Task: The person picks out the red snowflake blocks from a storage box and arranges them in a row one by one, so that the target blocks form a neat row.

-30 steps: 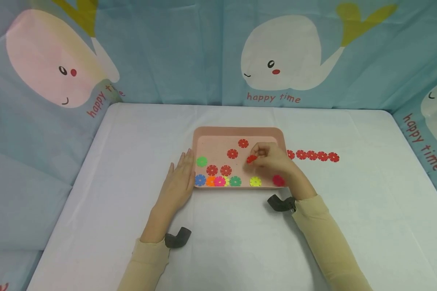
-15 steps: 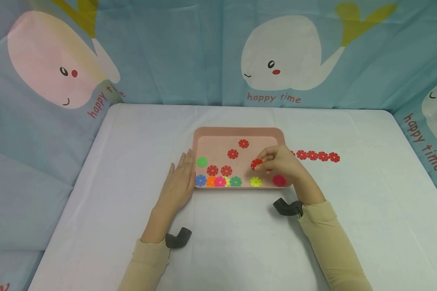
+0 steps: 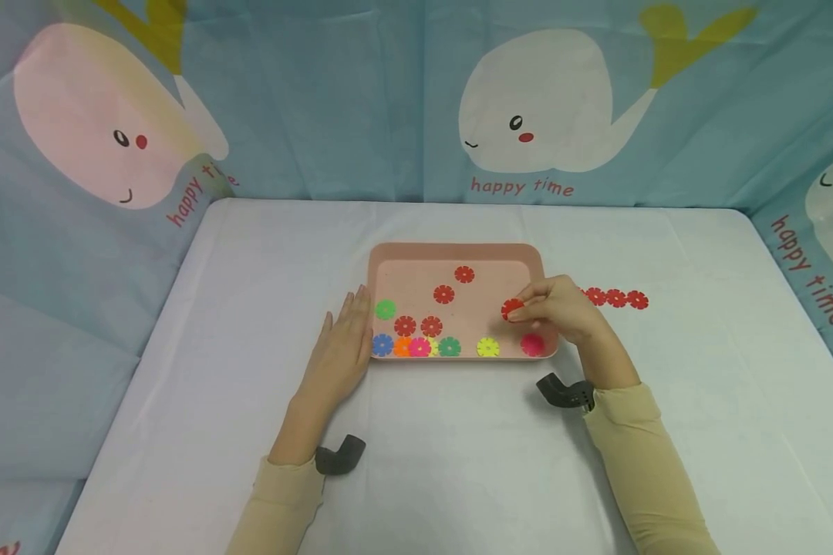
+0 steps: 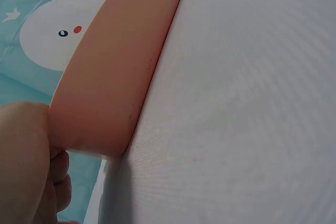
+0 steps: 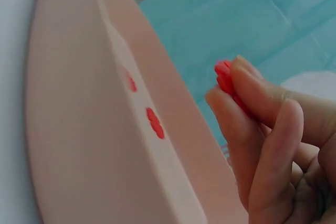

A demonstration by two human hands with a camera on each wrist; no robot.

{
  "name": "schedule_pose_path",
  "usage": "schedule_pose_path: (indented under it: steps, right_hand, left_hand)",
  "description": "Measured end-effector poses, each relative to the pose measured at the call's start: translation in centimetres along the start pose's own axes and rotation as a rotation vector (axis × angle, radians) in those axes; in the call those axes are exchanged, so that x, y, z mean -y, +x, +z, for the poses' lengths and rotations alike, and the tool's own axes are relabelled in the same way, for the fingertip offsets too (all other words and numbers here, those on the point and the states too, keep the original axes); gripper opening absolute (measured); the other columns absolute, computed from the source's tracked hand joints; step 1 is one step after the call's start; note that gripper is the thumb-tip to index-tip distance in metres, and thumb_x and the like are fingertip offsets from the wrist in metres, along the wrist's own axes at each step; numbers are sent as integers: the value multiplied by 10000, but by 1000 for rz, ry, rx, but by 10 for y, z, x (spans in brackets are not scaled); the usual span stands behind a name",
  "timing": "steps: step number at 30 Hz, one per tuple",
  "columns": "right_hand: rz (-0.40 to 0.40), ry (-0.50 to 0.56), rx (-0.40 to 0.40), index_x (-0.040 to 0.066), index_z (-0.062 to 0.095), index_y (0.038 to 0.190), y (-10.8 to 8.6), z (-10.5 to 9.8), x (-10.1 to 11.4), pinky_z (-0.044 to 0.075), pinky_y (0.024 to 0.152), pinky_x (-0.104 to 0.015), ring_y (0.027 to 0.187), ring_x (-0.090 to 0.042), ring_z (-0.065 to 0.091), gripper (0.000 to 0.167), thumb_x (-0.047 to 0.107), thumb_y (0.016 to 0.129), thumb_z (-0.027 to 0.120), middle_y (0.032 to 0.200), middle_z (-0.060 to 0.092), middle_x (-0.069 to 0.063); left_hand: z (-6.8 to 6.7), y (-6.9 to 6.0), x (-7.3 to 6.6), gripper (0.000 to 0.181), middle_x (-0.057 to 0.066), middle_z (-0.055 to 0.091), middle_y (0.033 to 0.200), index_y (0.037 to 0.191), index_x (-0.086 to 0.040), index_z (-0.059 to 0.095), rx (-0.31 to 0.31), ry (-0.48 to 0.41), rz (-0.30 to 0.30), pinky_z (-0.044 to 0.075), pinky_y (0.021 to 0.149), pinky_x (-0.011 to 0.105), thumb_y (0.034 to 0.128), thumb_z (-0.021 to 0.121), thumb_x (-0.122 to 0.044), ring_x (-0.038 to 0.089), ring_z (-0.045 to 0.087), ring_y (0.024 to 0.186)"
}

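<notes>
Between thumb and fingers, my right hand (image 3: 562, 312) pinches a red snowflake disc (image 3: 511, 310), held above the right part of the pink tray (image 3: 458, 252). The right wrist view shows this red snowflake disc (image 5: 224, 77) raised over the tray's rim. My left hand (image 3: 336, 347) rests with straight fingers against the tray's left side; the left wrist view shows it at the tray wall (image 4: 110, 72). Inside the tray lie several red discs (image 3: 443, 294), plus a green disc (image 3: 385, 309), a blue disc (image 3: 382, 344) and others in yellow, orange and pink.
On the white table (image 3: 701, 401), right of the tray, a row of red discs (image 3: 616, 298) runs rightward, its left end hidden by my right hand. A blue whale-print curtain (image 3: 347, 100) stands behind the table.
My right hand has moved to the right with the red snowflake disc, from the tray's middle toward its right side. My left hand has stayed in place.
</notes>
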State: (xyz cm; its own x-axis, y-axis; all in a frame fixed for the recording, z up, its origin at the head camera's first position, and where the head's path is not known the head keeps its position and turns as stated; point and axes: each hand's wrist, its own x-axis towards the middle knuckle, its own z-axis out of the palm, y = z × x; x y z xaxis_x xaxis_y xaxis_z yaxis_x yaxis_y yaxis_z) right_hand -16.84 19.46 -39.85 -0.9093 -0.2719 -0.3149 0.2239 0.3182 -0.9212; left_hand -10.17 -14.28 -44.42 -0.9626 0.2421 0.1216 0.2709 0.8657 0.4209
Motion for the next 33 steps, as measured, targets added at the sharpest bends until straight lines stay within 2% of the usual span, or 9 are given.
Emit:
schedule_pose_path:
  steps: [8, 11, 17, 20, 23, 27, 30, 33]
  right_hand:
    - [20, 64, 29, -17, 672, 816, -2, -15, -7, 515, 547, -216, 589, -123, 618, 27, -13, 813, 699, 717, 697, -19]
    - [25, 77, 27, -3, 667, 804, -4, -20, -9, 515, 550, -215, 588, -121, 608, 38, -16, 809, 703, 708, 692, -15]
    - [17, 76, 33, -47, 659, 832, -5, -29, -13, 500, 527, -192, 635, -102, 642, 62, -10, 809, 703, 723, 701, -4]
    - [22, 76, 33, -8, 683, 821, -5, -33, -17, 497, 531, -196, 628, -103, 625, 15, -5, 817, 697, 731, 703, 5]
    - [29, 65, 25, 52, 702, 796, -7, -37, -20, 487, 526, -200, 605, -106, 590, 53, 9, 826, 693, 735, 702, 20]
    - [36, 78, 18, 11, 683, 813, -9, -42, -25, 470, 511, -195, 579, -94, 561, 17, 1, 825, 690, 723, 701, 22]
    - [36, 97, 21, -35, 660, 836, -10, -44, -27, 467, 510, -191, 573, -88, 555, 56, 4, 819, 696, 715, 699, 18]
    - [35, 103, 22, -28, 662, 835, -10, -47, -29, 468, 516, -194, 583, -96, 565, 65, 22, 821, 702, 711, 696, 19]
  left_hand:
    - [1, 0, 1, 565, 53, 159, 1562, 1510, -54, 168, 4, -4, -3, 140, 1119, 537, 1005, 366, -212, 240, 146, 1427]
    - [2, 0, 1, 565, 53, 159, 1562, 1509, -53, 168, 6, -5, -4, 137, 1120, 535, 1005, 367, -211, 237, 143, 1428]
    - [1, 0, 1, 560, 54, 153, 1563, 1510, -53, 164, 9, -5, -4, 135, 1119, 540, 1008, 352, -217, 239, 137, 1429]
    - [1, 0, 1, 559, 54, 152, 1563, 1510, -54, 163, 9, -3, -4, 136, 1119, 540, 1009, 351, -215, 239, 136, 1429]
    - [1, 0, 1, 560, 53, 157, 1562, 1510, -56, 164, 5, -4, -5, 136, 1120, 536, 1008, 356, -213, 235, 138, 1429]
    - [1, -1, 1, 563, 57, 165, 1561, 1509, -51, 170, -2, -3, -2, 137, 1118, 540, 1006, 364, -215, 238, 143, 1428]
    - [1, -1, 1, 567, 60, 169, 1559, 1507, -48, 175, -7, 0, 1, 140, 1116, 544, 1003, 375, -213, 242, 147, 1427]
    - [1, -1, 1, 568, 58, 163, 1560, 1508, -51, 170, -6, 1, 2, 136, 1117, 542, 1005, 375, -216, 240, 143, 1427]
